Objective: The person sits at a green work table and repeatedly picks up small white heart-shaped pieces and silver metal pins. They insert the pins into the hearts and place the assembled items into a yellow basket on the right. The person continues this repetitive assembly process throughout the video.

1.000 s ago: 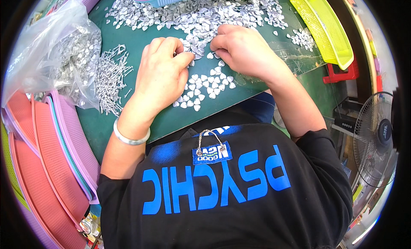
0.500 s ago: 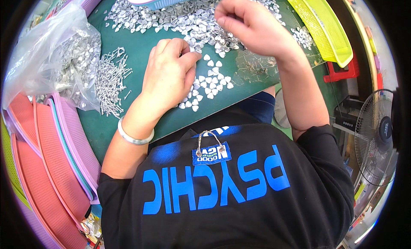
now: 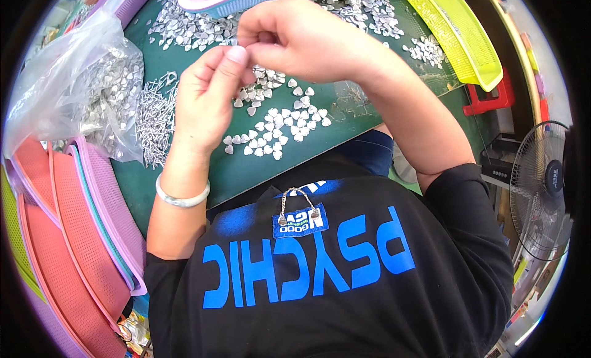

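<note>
My left hand (image 3: 206,96) and my right hand (image 3: 289,38) meet above the green table, fingertips touching. Each is closed in a pinch; whatever sits between the fingers is too small or hidden to name. Beneath and beyond them spreads a large pile of silver heart-shaped pieces (image 3: 191,29). Closer to my body, loose silver hearts (image 3: 268,133) lie in a scattered group. Left of my left hand is a heap of thin silver pins or links (image 3: 157,121), next to a clear plastic bag (image 3: 114,81) filled with more hearts.
A blue and lilac basket (image 3: 246,4) stands at the far edge. The yellow-green basket (image 3: 458,35) is at far right, beside a small heart pile (image 3: 426,51). Stacked pink and purple baskets (image 3: 80,222) crowd the left. A red stool (image 3: 492,96) and a fan (image 3: 542,186) are at right.
My right hand has moved left from over the pile to meet my left hand. My left hand has shifted left and turned thumb-up, uncovering more loose hearts.
</note>
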A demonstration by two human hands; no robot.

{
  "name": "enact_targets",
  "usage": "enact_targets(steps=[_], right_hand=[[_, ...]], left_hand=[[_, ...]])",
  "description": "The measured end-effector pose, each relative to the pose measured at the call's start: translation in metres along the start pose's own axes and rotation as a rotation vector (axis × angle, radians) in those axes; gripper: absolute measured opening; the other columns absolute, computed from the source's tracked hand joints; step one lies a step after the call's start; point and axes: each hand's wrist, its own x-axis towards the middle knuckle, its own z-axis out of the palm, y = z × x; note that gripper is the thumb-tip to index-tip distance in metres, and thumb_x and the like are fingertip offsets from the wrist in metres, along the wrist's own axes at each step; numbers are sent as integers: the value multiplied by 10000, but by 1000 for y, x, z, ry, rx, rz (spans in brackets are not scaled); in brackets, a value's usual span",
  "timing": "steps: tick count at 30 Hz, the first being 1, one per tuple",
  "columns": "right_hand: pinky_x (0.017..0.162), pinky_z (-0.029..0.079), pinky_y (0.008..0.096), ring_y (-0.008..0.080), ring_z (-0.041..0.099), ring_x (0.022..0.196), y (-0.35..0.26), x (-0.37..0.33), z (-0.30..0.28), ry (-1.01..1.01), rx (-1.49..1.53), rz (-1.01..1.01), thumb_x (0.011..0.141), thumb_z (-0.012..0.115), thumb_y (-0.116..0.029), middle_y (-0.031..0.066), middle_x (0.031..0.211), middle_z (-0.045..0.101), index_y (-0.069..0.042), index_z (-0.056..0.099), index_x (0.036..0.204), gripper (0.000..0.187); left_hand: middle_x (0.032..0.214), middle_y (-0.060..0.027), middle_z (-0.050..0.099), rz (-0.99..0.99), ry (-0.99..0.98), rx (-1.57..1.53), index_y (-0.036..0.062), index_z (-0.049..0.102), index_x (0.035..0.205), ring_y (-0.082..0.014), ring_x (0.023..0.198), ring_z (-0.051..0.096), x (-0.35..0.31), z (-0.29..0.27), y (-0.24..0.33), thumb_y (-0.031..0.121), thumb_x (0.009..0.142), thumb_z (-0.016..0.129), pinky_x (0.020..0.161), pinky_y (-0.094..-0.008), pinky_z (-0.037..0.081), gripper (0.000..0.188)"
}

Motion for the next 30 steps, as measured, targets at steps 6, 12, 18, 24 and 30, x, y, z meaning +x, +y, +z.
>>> enact_targets(steps=[6,12,18,24,30], right_hand=[[610,472,286,143,584,647,1,-12,2,-53,81,64,826,662,-133,71,700,623,-15,665,870,125],[675,514,434,348,644,735,24,-52,6,-158,-335,190,755,642,-145,131,732,663,-67,676,776,87],[700,513,423,326,637,776,25,-60,17,-130,-285,160,745,646,-139,112,777,644,-66,649,743,73],[700,503,391,299,621,796,27,-69,9,-122,-210,21,772,653,-128,81,816,619,-74,668,800,62],[664,495,366,290,616,754,33,-65,9,1,-361,-16,789,667,-88,73,807,613,-72,688,869,85]], left_hand=[[751,28,614,-30,116,120,24,662,883,-49,696,522,-11,-13,8,163,949,593,626,-200,405,168],[691,43,534,114,363,967,3,622,848,-35,637,438,-30,-78,4,115,922,602,568,-217,368,135],[782,-62,610,42,419,1415,24,670,977,-166,688,565,-48,-103,0,115,850,640,659,-301,464,159],[819,-103,611,206,361,1206,26,671,975,-251,785,595,-46,-76,6,69,809,637,725,-346,469,175],[853,-88,614,236,120,1081,3,669,977,-195,794,592,-49,-48,6,10,848,601,743,-296,471,146]])
